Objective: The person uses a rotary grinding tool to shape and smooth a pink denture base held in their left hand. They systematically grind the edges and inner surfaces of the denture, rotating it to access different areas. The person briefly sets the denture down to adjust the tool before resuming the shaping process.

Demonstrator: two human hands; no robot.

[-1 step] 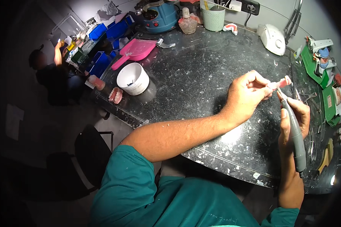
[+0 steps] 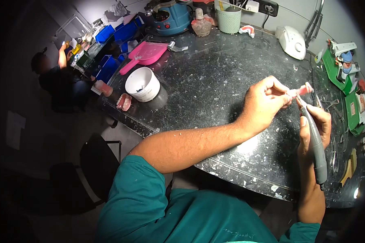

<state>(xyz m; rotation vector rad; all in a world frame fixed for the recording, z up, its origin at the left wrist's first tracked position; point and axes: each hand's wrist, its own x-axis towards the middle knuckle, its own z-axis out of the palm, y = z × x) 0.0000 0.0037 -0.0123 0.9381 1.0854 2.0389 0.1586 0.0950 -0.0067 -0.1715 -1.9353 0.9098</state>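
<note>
My left hand (image 2: 261, 103) pinches one end of a small pink denture (image 2: 303, 90) between thumb and fingers, above the right part of the dark bench. A grey rotary handpiece (image 2: 317, 152) lies in my right hand (image 2: 323, 121), its fingers wrapped round the front of the body. Its slim metal tip points up and meets or nearly meets the denture close to my left fingertips; contact is too small to tell. My left fingers hide part of the denture.
On the bench's left stand a white tub (image 2: 144, 87), a toothed pink denture model (image 2: 124, 102) and a pink dustpan (image 2: 148, 53). Green trays (image 2: 355, 115) and metal hand tools line the right side. Behind are a blue machine (image 2: 172, 20) and a white device (image 2: 292, 42). Another person (image 2: 54, 77) works far left.
</note>
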